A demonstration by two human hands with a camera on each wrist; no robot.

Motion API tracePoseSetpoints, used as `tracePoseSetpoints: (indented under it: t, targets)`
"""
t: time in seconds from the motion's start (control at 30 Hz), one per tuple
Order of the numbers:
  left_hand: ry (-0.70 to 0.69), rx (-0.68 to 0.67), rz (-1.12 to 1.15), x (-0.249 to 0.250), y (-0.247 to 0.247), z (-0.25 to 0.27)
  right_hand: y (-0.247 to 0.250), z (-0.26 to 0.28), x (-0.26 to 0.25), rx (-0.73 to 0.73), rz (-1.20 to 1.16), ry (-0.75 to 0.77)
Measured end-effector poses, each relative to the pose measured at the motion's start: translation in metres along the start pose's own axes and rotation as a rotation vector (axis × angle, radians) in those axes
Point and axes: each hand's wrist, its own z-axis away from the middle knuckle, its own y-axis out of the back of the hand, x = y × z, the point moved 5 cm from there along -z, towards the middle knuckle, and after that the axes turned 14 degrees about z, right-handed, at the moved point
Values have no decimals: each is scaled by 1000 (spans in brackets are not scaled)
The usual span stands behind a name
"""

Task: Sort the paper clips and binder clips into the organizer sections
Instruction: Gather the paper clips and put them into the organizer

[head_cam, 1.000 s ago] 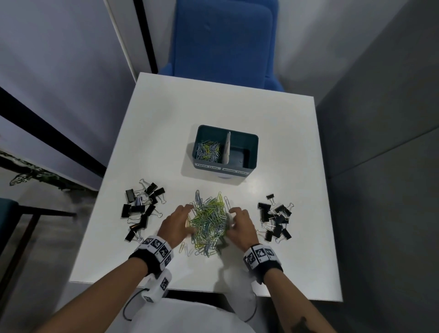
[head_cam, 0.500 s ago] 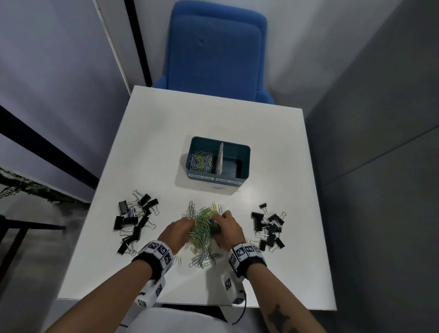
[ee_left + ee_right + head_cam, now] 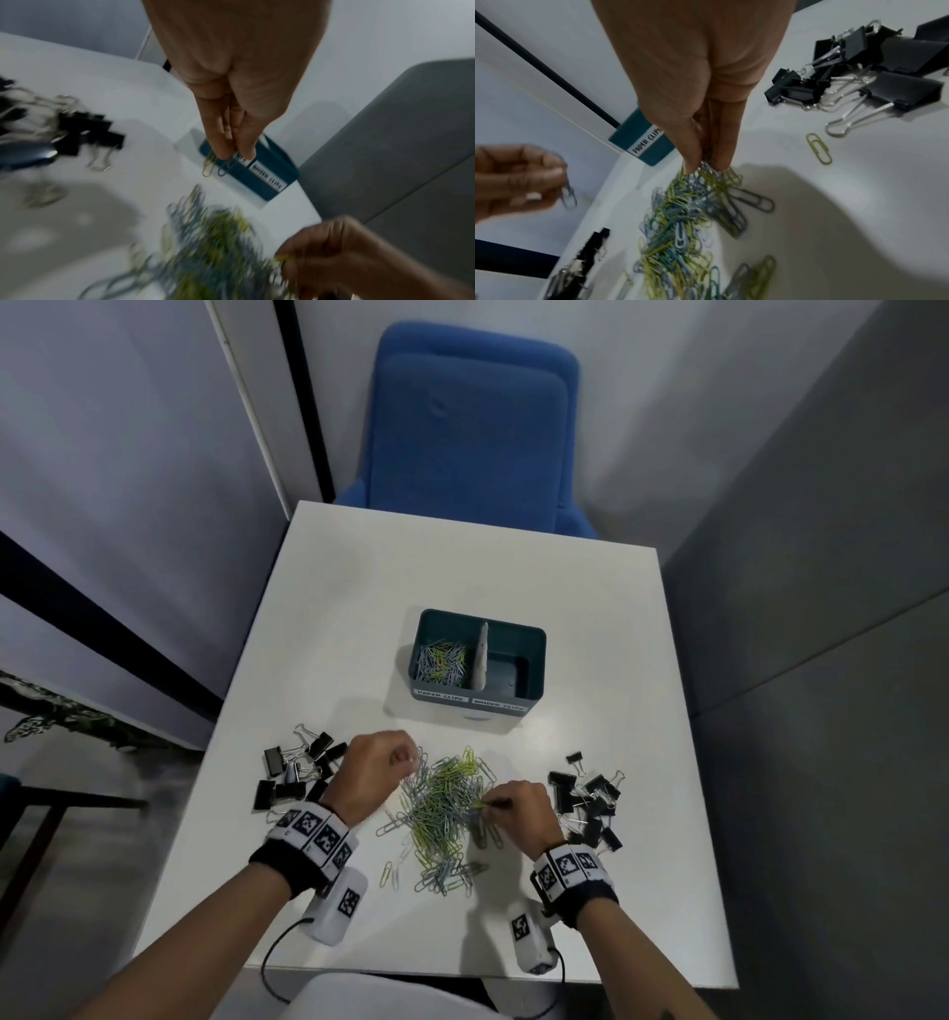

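Wiry paper clips (image 3: 445, 806) pinched in both grips: left hand (image 3: 371, 775), right hand (image 3: 518, 814).

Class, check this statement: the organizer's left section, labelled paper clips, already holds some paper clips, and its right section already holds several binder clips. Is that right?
Not quite. In the head view the organizer has paper clips in its left section, but the right section holds no binder clips; the binder clips lie in piles on the table.

On the table (image 3: 359, 588) the organizer (image 3: 480, 698) stands behind a heap of paper clips (image 3: 444, 806). Binder clips lie in two piles, one left (image 3: 298, 775) of the heap, one right (image 3: 590, 801). More paper clips (image 3: 442, 662) sit in the organizer's left section. A chair (image 3: 472, 428) stands beyond the table.
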Motion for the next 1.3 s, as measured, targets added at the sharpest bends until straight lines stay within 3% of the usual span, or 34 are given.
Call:
tracePoseSetpoints:
  t: [0.3,0.43,0.6,0.77,0.93,1.07,1.2,1.3]
  targets:
    - [-154,187,68,91,37,-90,54,-5,-37,13,-79,72]
    - [-66,164,157,77,32,-113,96,-24,-67,91,-77,106]
    - [-30,269,165,37,35,-87,145,-63,-103,215,-68,160]
    - [80,134,5,-23,13,-53,169,-107,-125,296,-20,162]
    - [187,-148,-325,-56,-30,-31,151,-122,-113,189,161,30]
    - [170,-347,-557,-62,-60,-13,100,-89,-96,45,184,87]
    - [38,-409,-619,-66,-80,8,28,-49,-51,-282,418,-21]
    - [-31,-371,-642,-67,-85,13,-7,-21,-33,-348,435,-37]
